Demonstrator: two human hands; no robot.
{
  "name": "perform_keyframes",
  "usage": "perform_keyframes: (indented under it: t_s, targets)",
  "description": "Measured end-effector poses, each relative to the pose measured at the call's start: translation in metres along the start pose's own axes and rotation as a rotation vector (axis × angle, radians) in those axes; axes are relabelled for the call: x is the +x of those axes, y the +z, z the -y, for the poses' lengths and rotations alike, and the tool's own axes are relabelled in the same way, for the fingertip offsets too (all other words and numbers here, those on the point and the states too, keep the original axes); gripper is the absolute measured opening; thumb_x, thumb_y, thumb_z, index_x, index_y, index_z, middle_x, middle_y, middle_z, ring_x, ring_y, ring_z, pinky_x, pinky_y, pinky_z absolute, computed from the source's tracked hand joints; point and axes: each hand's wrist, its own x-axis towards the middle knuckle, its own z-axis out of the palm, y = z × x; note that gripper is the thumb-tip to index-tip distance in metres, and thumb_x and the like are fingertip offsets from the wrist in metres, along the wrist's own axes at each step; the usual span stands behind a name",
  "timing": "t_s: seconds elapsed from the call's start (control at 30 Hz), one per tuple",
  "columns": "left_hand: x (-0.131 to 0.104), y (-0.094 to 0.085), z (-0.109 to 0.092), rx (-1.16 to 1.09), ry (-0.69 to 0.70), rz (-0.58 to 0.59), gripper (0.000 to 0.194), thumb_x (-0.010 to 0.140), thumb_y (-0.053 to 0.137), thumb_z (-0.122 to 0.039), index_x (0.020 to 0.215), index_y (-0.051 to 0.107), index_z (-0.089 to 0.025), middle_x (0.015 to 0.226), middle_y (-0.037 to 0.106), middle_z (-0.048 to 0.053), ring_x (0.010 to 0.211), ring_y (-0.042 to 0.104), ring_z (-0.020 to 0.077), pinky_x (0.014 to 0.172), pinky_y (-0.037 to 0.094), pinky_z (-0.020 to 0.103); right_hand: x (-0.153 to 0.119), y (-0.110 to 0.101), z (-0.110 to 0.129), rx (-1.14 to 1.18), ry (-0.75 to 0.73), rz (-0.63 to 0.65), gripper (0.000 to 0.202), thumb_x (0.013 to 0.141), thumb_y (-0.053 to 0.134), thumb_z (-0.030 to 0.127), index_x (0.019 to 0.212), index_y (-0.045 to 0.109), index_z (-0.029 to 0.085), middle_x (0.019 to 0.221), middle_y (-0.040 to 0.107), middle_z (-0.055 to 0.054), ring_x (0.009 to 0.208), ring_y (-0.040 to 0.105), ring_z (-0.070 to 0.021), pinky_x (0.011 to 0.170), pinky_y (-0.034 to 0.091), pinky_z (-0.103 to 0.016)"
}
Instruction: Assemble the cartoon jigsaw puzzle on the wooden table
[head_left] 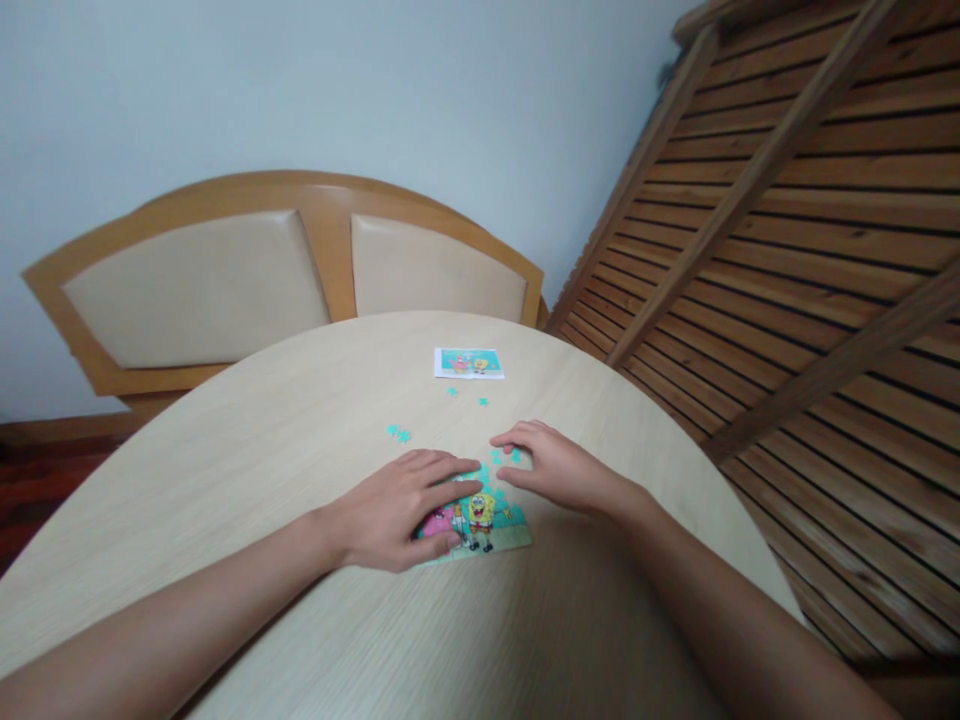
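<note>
A partly assembled jigsaw puzzle (501, 532) with a yellow square cartoon figure and a pink one lies flat on the table. My left hand (420, 505) rests over its left part, fingers stretched out and apart, hiding much of the pink figure. Just beyond the puzzle's upper right edge, my right hand (544, 465) hovers or rests with thumb and fingers apart. Loose turquoise puzzle pieces (515, 456) lie by its fingertips, partly covered. I see nothing held in either hand.
The round light-wood table (300, 440) carries a reference picture card (470, 363) at the back. More turquoise pieces (399, 433) lie left of centre, and a single piece (483, 401) sits below the card. Behind are a padded headboard (202, 285) and wooden slats (787, 250) at right.
</note>
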Motion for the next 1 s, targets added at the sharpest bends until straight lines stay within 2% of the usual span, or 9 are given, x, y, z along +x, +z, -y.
perform_keyframes:
  t_s: [0.07, 0.23, 0.47, 0.73, 1.0]
  targets:
    - [0.0007, 0.0017, -0.0004, -0.008, 0.012, 0.015, 0.06, 0.093, 0.057, -0.042, 0.149, 0.044, -0.024, 0.154, 0.046, 0.012, 0.135, 0.048, 0.0339, 0.111, 0.04, 0.053, 0.0013, 0.0003, -0.0024, -0.006, -0.014, -0.011, 0.026, 0.086, 0.073, 0.03, 0.11, 0.073, 0.021, 0.109, 0.072, -0.008, 0.105, 0.064, -0.0251, 0.095, 0.048, -0.04]
    - [-0.0001, 0.0041, 0.001, -0.012, 0.013, 0.024, 0.064, 0.092, 0.058, -0.045, 0.15, 0.043, -0.024, 0.152, 0.048, 0.011, 0.135, 0.047, 0.0358, 0.111, 0.039, 0.055, 0.0043, 0.002, -0.0009, 0.003, -0.004, -0.011, 0.016, 0.085, 0.073, 0.025, 0.1, 0.073, 0.021, 0.101, 0.072, -0.006, 0.1, 0.064, -0.0239, 0.093, 0.048, -0.039]
    - [0.0008, 0.0027, 0.0005, 0.019, 0.016, 0.06, 0.068, 0.09, 0.06, -0.048, 0.15, 0.043, -0.02, 0.152, 0.048, 0.013, 0.135, 0.047, 0.0382, 0.109, 0.04, 0.057, 0.0043, 0.0055, 0.005, 0.028, -0.015, 0.002, 0.017, 0.078, 0.075, 0.019, 0.093, 0.068, 0.021, 0.099, 0.067, -0.004, 0.1, 0.061, -0.0232, 0.092, 0.047, -0.037]
    - [-0.0004, 0.0049, 0.0023, 0.008, 0.02, 0.041, 0.068, 0.091, 0.06, -0.049, 0.15, 0.042, -0.023, 0.153, 0.047, 0.012, 0.136, 0.047, 0.0374, 0.111, 0.039, 0.056, 0.0034, 0.0081, 0.0009, 0.061, -0.033, 0.005, 0.02, 0.077, 0.077, 0.02, 0.093, 0.066, 0.022, 0.107, 0.063, -0.005, 0.107, 0.057, -0.0241, 0.098, 0.044, -0.04]
    - [0.0004, 0.0046, 0.0018, 0.011, 0.022, 0.044, 0.068, 0.091, 0.06, -0.048, 0.15, 0.042, -0.021, 0.153, 0.047, 0.013, 0.136, 0.046, 0.0373, 0.111, 0.039, 0.055, 0.0052, 0.0093, 0.0012, 0.067, -0.093, -0.001, 0.019, 0.079, 0.074, 0.019, 0.096, 0.065, 0.023, 0.105, 0.064, -0.004, 0.104, 0.058, -0.0226, 0.095, 0.045, -0.038]
